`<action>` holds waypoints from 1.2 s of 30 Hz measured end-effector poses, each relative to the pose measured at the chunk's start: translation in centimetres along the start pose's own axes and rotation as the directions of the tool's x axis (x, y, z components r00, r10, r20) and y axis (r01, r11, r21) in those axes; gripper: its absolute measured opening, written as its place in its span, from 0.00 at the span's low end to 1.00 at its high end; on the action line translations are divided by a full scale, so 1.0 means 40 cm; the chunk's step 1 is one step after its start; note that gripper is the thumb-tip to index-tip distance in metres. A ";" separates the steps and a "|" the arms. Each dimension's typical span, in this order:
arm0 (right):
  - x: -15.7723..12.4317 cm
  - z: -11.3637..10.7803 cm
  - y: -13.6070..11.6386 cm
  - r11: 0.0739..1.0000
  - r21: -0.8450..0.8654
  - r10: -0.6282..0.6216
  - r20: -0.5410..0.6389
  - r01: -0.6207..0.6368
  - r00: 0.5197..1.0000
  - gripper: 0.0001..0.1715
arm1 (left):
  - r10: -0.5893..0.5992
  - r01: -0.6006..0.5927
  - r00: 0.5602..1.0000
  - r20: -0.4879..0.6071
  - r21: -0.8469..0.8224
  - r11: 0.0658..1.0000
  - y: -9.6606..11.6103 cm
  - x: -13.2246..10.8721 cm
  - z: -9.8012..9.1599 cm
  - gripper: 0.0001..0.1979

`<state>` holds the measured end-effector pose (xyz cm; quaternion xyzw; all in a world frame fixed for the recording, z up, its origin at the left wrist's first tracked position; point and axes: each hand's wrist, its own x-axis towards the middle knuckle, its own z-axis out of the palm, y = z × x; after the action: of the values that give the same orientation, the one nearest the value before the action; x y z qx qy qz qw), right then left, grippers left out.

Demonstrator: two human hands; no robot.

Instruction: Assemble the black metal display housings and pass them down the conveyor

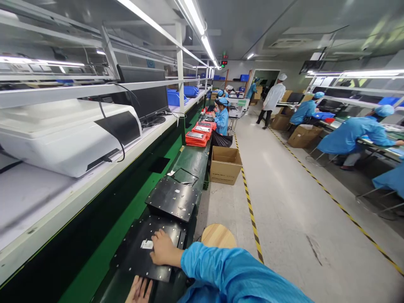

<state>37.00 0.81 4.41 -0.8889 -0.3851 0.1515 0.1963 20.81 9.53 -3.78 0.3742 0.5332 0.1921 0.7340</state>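
A flat black panel (pixel 132 248) with small light dots along its edges and a white label (pixel 147 244) lies on the green bench close to me. My right hand (pixel 164 250) rests on top of it just right of the label, fingers slightly bent and thumb apart. At the panel's near edge is my left hand (pixel 139 290), fingers stretched and spread, the fingertips at the edge; the frame cuts off its lower part. Beyond lies a second black panel (pixel 173 198), tilted, bearing small white labels. A thin black frame (pixel 185 176) sits past that.
Red-orange stacks (pixel 196 139) stand farther along the bench (pixel 189 158). A cardboard box (pixel 225 168) and a round wooden stool (pixel 218 235) are to the right. A shelf on the left carries a white machine (pixel 69 134) and a monitor (pixel 154 99). Several co-workers sit or stand farther off.
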 end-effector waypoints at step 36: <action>-0.345 0.590 -0.686 0.908 0.306 -0.413 0.767 0.286 0.491 0.15 | 0.134 0.288 0.187 -0.973 0.185 0.940 -0.131 -0.556 -0.857 0.30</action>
<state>0.86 13.22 -1.88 -0.6036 -0.5920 0.5274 0.0831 -19.50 2.82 1.29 0.2540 0.9187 0.2560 0.1611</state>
